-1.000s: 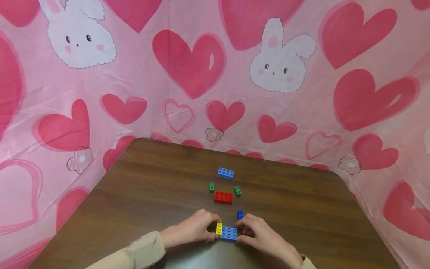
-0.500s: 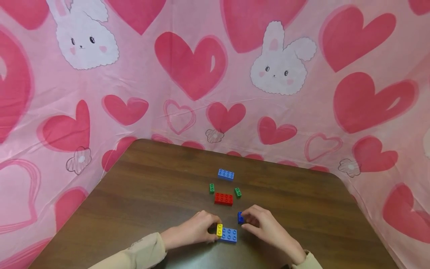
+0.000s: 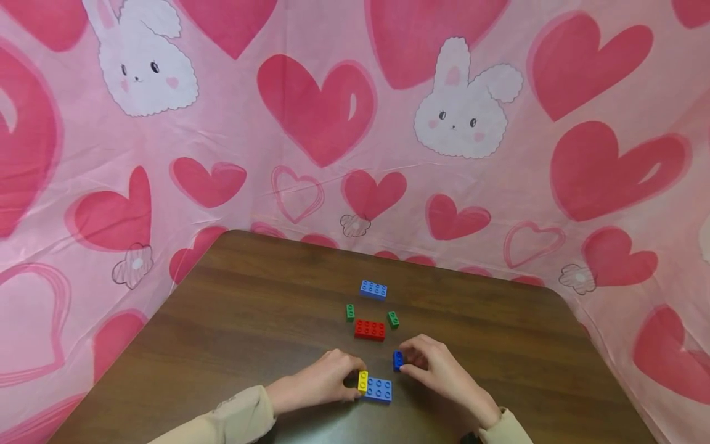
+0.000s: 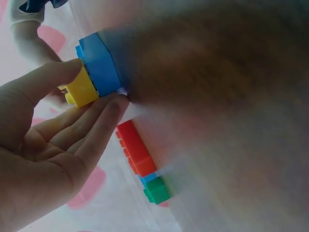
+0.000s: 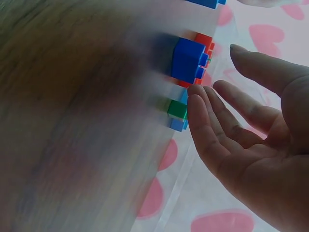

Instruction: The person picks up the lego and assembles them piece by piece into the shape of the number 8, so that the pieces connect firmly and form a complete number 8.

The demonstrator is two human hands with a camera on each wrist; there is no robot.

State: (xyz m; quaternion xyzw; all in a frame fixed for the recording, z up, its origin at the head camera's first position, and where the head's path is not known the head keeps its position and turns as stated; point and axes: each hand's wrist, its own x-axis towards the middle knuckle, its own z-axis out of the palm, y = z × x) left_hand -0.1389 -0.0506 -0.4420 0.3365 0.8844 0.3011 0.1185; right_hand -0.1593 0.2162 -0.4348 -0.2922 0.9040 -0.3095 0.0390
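Note:
My left hand (image 3: 316, 382) pinches a small yellow toy brick (image 3: 363, 382) between thumb and fingers. That brick sits on the left end of a light blue brick (image 3: 379, 390) with two rows of studs, as the left wrist view shows from the side. Thumb and fingers spread apart, my right hand (image 3: 444, 367) is just right of a small dark blue brick (image 3: 398, 361) standing on the table. In the right wrist view, a gap shows between the fingertips and this dark blue brick (image 5: 187, 60).
Beyond the hands, a red brick (image 3: 369, 329) lies on the brown table (image 3: 249, 308). Two small green bricks, one left (image 3: 350, 312) and one right (image 3: 393, 319), lie behind it. Farther back is another light blue brick (image 3: 374, 289). A pink heart-print cloth (image 3: 316, 203) hangs behind the table.
My right hand has left the right end of the light blue brick and moved away from me to the dark blue brick. The left hand keeps its hold on the yellow brick.

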